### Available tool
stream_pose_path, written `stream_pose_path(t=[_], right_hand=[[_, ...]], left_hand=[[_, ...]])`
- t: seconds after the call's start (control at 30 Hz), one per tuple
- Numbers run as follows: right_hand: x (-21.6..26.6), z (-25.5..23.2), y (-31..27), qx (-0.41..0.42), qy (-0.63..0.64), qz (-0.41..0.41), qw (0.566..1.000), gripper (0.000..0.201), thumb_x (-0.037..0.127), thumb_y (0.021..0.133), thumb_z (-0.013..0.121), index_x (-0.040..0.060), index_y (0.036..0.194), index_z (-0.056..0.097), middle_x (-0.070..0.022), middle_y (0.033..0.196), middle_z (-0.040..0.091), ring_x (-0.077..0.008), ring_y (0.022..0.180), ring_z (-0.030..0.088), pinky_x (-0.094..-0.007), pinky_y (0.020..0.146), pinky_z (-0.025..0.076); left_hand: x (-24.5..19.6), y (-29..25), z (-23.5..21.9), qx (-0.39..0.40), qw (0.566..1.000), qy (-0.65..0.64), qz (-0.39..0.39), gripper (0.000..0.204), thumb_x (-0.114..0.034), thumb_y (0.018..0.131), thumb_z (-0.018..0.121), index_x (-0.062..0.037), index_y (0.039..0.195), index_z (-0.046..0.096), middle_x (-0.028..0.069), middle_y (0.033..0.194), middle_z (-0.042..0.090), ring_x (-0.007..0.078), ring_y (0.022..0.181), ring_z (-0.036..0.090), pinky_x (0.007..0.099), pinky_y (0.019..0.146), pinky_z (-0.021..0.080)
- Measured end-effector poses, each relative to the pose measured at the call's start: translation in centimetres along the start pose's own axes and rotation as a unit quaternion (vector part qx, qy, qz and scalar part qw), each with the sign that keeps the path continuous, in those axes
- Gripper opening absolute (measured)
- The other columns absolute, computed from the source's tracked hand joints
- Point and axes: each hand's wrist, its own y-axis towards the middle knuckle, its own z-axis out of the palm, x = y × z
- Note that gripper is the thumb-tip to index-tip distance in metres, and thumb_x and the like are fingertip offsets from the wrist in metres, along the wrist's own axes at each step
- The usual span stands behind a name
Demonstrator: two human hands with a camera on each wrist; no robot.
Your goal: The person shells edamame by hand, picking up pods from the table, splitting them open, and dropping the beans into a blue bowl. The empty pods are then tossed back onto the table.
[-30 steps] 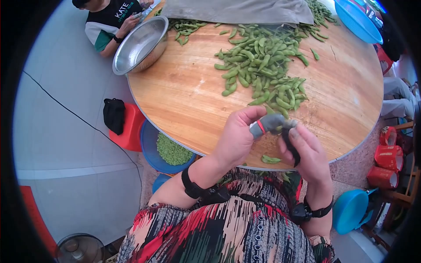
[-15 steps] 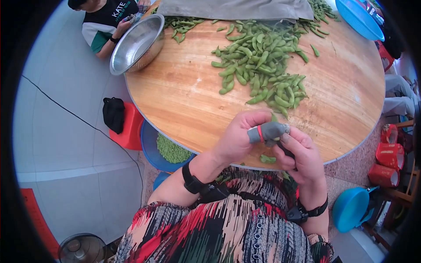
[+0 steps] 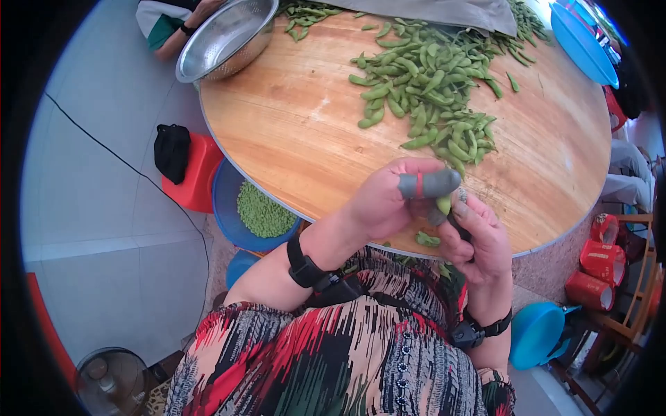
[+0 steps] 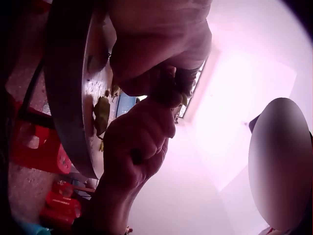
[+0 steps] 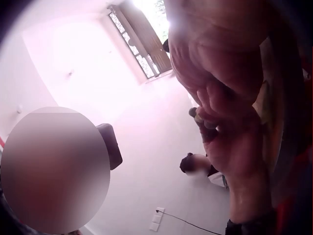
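Near the table's front edge, both hands meet at one green edamame pod (image 3: 445, 204). The left hand (image 3: 378, 204) pinches it, a grey cover with a red band on one finger lying over the pod's upper end. At its other side the right hand (image 3: 485, 243) has curled fingers, some in dark covers, with the thumb against the pod. In both wrist views the hands are dark and the pod is mostly hidden among the fingers. A heap of edamame pods (image 3: 437, 76) lies just beyond the hands, and a green pod piece (image 3: 427, 239) rests below them.
A blue basin (image 3: 225, 215) of shelled beans (image 3: 263, 211) stands below the round wooden table (image 3: 277, 132) at left. A metal colander (image 3: 229, 41), a grey cloth (image 3: 444, 10) and a blue basket (image 3: 583, 41) lie toward the far side. Another person's arm (image 3: 173, 45) shows behind the colander.
The head view has shifted, so the table sits higher. The left hand's covered finger has lifted and straightened, showing more of the pod between the hands. The right hand remains close beside it.
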Motion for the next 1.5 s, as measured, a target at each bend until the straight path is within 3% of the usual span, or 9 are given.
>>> stream_pose_path(t=[0.17, 0.23, 0.27, 0.43, 0.53, 0.8, 0.97, 1.17, 1.5], right_hand=[[-0.8, -0.8, 0.2, -0.189, -0.328, -0.117, 0.918, 0.014, 0.014, 0.091, 0.048, 0.0046, 0.097, 0.055, 0.0034, 0.065, 0.050, 0.0000, 0.051, 0.038, -0.0150, 0.044, 0.028], [-0.5, -0.9, 0.2, -0.171, -0.631, -0.242, 0.717, 0.012, 0.013, 0.089, 0.049, 0.0055, 0.091, 0.058, 0.0041, 0.065, 0.051, 0.0008, 0.056, 0.041, -0.0144, 0.047, 0.029], [-0.4, -0.8, 0.2, -0.171, -0.633, -0.242, 0.715, 0.012, 0.013, 0.089, 0.049, 0.0055, 0.091, 0.058, 0.0041, 0.065, 0.051, 0.0008, 0.056, 0.041, -0.0144, 0.047, 0.029], [0.5, -0.5, -0.3, -0.197, -0.340, -0.049, 0.918, 0.014, 0.015, 0.088, 0.052, 0.0033, 0.093, 0.058, 0.0036, 0.062, 0.051, 0.0003, 0.051, 0.039, -0.0149, 0.043, 0.027], [1.1, -0.6, -0.5, -0.159, -0.277, -0.023, 0.947, 0.019, 0.018, 0.089, 0.053, 0.0019, 0.097, 0.058, 0.0032, 0.062, 0.051, -0.0001, 0.048, 0.037, -0.0158, 0.041, 0.026], [1.9, -0.4, -0.2, -0.234, -0.400, -0.082, 0.882, 0.021, 0.021, 0.088, 0.053, 0.0017, 0.095, 0.059, 0.0029, 0.060, 0.050, -0.0028, 0.049, 0.039, -0.0190, 0.044, 0.029], [0.6, 0.1, 1.4, -0.243, -0.475, -0.199, 0.822, 0.016, 0.017, 0.086, 0.056, 0.0016, 0.089, 0.059, 0.0031, 0.061, 0.051, -0.0049, 0.055, 0.044, -0.0206, 0.049, 0.033], [0.8, -0.1, 0.8, -0.200, -0.142, -0.101, 0.964, 0.009, 0.015, 0.087, 0.056, 0.0072, 0.087, 0.052, 0.0052, 0.057, 0.043, -0.0007, 0.041, 0.032, -0.0154, 0.036, 0.023], [0.0, -0.5, 0.9, -0.186, 0.056, -0.078, 0.978, 0.006, 0.015, 0.090, 0.050, 0.0087, 0.089, 0.051, 0.0052, 0.056, 0.043, -0.0006, 0.036, 0.029, -0.0150, 0.030, 0.022]], left_hand=[[0.7, -0.1, 0.8, -0.092, 0.944, 0.311, 0.057, 0.013, -0.010, 0.080, 0.066, -0.0037, 0.088, 0.058, -0.0019, 0.080, 0.057, 0.0043, 0.072, 0.054, 0.0190, 0.063, 0.044], [0.7, -0.2, 0.4, -0.128, 0.894, 0.422, 0.081, 0.017, -0.007, 0.076, 0.070, -0.0037, 0.087, 0.058, -0.0049, 0.078, 0.056, 0.0006, 0.071, 0.051, 0.0160, 0.061, 0.042], [0.4, -0.3, 0.3, -0.115, 0.902, 0.412, 0.055, 0.016, -0.008, 0.076, 0.070, -0.0033, 0.087, 0.059, -0.0043, 0.078, 0.056, 0.0014, 0.070, 0.052, 0.0164, 0.061, 0.043], [-1.2, -0.7, 0.5, -0.058, 0.927, 0.371, 0.018, 0.018, -0.007, 0.079, 0.066, -0.0006, 0.094, 0.059, -0.0005, 0.080, 0.059, 0.0034, 0.071, 0.055, 0.0176, 0.062, 0.046], [-1.9, -0.7, -0.1, -0.012, 0.964, 0.265, -0.019, 0.023, -0.007, 0.082, 0.062, 0.0016, 0.103, 0.058, 0.0019, 0.081, 0.061, 0.0052, 0.070, 0.057, 0.0186, 0.061, 0.047], [-1.3, -0.4, 0.3, -0.033, 0.953, 0.301, 0.005, 0.037, -0.004, 0.083, 0.057, -0.0024, 0.119, 0.051, 0.0008, 0.075, 0.058, 0.0056, 0.060, 0.053, 0.0197, 0.053, 0.043], [0.3, -0.6, 0.7, -0.064, 0.805, 0.570, 0.152, 0.047, -0.001, 0.079, 0.061, -0.0079, 0.123, 0.048, 0.0040, 0.070, 0.055, 0.0094, 0.057, 0.052, 0.0239, 0.052, 0.043], [0.4, -0.6, 0.3, -0.001, 0.672, 0.660, 0.336, 0.037, 0.004, 0.071, 0.062, -0.0076, 0.107, 0.059, 0.0075, 0.072, 0.057, 0.0191, 0.060, 0.057, 0.0283, 0.054, 0.047], [0.1, -0.3, 0.2, 0.007, 0.708, 0.641, 0.296, 0.030, 0.002, 0.070, 0.063, -0.0065, 0.099, 0.062, 0.0101, 0.083, 0.062, 0.0248, 0.077, 0.062, 0.0296, 0.067, 0.050]])
